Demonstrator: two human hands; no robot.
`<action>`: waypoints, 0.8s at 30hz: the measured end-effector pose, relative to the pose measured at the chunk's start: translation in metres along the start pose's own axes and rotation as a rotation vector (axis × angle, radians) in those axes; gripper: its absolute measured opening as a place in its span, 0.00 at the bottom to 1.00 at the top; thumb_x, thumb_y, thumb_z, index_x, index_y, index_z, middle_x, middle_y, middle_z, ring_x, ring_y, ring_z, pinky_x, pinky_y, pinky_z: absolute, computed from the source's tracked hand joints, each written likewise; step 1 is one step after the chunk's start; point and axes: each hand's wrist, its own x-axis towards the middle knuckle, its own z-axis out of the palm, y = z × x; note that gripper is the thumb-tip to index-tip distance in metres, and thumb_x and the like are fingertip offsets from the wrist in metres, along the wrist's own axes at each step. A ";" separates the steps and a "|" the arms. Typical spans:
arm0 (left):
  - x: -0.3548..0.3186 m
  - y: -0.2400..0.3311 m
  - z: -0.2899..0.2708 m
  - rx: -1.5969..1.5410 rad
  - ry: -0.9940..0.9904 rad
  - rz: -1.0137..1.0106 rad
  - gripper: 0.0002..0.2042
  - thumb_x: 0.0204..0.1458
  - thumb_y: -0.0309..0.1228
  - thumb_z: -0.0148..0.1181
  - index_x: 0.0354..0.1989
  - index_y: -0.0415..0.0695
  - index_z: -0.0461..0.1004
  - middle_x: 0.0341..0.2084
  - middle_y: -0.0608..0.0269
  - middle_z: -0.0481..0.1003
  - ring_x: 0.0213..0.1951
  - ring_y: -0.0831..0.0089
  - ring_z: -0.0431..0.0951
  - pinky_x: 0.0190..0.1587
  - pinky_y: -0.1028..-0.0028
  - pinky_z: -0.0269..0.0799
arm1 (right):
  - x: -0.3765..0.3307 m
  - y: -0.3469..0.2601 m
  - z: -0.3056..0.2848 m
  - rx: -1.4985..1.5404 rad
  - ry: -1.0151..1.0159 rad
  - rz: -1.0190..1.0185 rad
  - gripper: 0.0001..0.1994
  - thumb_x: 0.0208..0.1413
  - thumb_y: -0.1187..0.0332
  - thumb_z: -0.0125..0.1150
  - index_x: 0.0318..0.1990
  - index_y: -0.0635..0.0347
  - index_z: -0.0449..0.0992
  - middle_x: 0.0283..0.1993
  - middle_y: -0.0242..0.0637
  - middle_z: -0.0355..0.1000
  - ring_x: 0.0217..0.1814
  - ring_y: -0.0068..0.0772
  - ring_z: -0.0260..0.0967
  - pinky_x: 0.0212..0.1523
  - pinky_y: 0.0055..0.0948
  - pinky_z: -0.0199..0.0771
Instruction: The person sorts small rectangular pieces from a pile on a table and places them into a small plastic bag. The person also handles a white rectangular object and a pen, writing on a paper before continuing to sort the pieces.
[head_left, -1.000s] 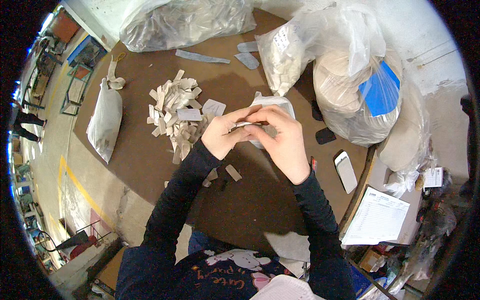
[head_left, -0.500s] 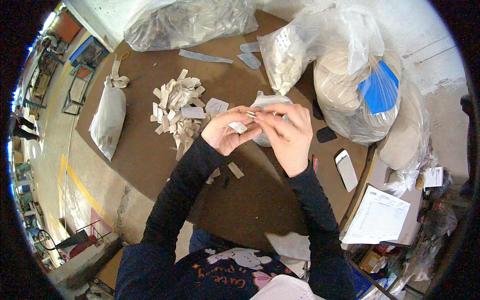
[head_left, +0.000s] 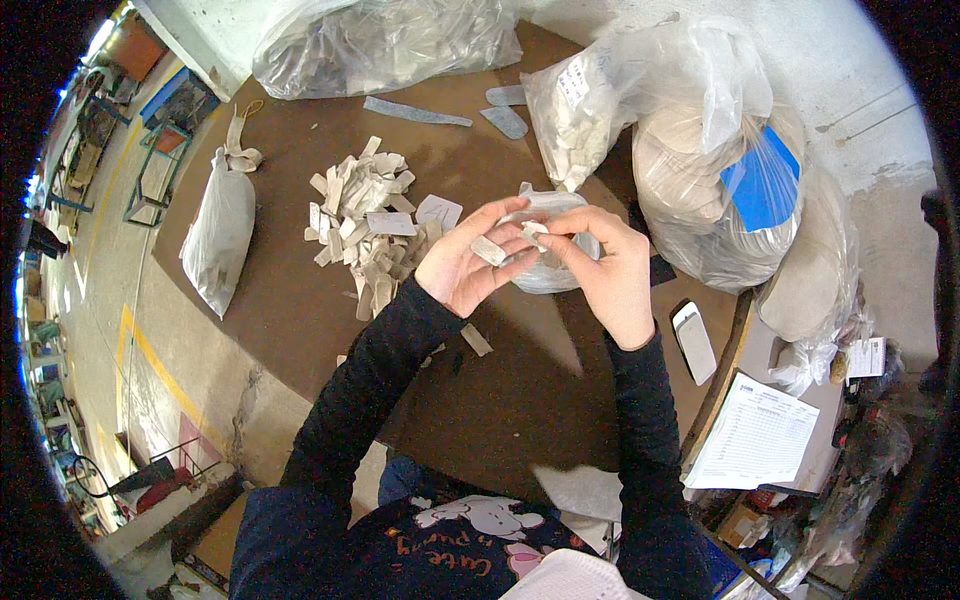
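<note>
Over the middle of the table, my left hand is turned palm up with its fingers loosely curled. A small flat off-white strip lies in it. My right hand pinches another small pale piece between thumb and fingertips, close to the left fingers. Behind the hands, partly hidden, sits a small clear plastic bag. To the left spreads a loose pile of similar beige strips, with a white label card lying on it. A single strip rests near my left wrist.
A tied white bag stands at the left. Large clear bags line the back, and a bag of pale pieces and a bulky bag stand at the right. A phone and printed sheet lie nearer.
My right hand has drawn slightly right and turned, and the piece in its pinch now shows its flat face. My left hand has opened a little and shifted right.
</note>
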 end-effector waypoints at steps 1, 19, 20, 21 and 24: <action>0.002 -0.001 -0.002 0.000 0.008 0.030 0.24 0.65 0.46 0.44 0.64 0.43 0.60 0.57 0.52 0.68 0.57 0.63 0.70 0.60 0.62 0.68 | 0.001 0.001 -0.002 0.014 -0.023 0.062 0.05 0.47 0.74 0.68 0.32 0.62 0.80 0.36 0.41 0.79 0.40 0.38 0.77 0.43 0.30 0.72; -0.002 0.052 -0.006 -0.128 -0.265 0.342 0.32 0.63 0.57 0.38 0.72 0.56 0.49 0.70 0.54 0.52 0.69 0.62 0.54 0.67 0.61 0.51 | -0.004 -0.009 -0.006 -0.071 -0.045 0.043 0.08 0.56 0.75 0.60 0.41 0.66 0.79 0.38 0.38 0.78 0.42 0.27 0.74 0.46 0.25 0.70; -0.010 0.063 -0.010 -0.120 -0.234 0.400 0.31 0.64 0.55 0.38 0.71 0.53 0.50 0.69 0.53 0.55 0.68 0.61 0.57 0.66 0.61 0.54 | -0.008 -0.012 0.005 0.019 -0.074 0.044 0.08 0.54 0.74 0.62 0.41 0.65 0.79 0.37 0.38 0.78 0.42 0.28 0.75 0.46 0.26 0.71; -0.018 0.072 -0.013 -0.112 -0.203 0.458 0.31 0.64 0.54 0.39 0.71 0.51 0.51 0.67 0.53 0.57 0.66 0.60 0.59 0.66 0.60 0.56 | -0.013 -0.014 0.019 0.022 -0.147 0.046 0.08 0.53 0.73 0.64 0.41 0.64 0.79 0.39 0.40 0.78 0.44 0.30 0.75 0.47 0.27 0.71; -0.023 0.090 -0.034 -0.180 -0.305 0.505 0.29 0.65 0.51 0.39 0.68 0.47 0.55 0.63 0.52 0.63 0.62 0.59 0.66 0.63 0.58 0.61 | -0.028 -0.013 0.064 -0.039 -0.289 -0.144 0.24 0.49 0.67 0.68 0.55 0.58 0.71 0.59 0.48 0.68 0.61 0.51 0.65 0.60 0.41 0.65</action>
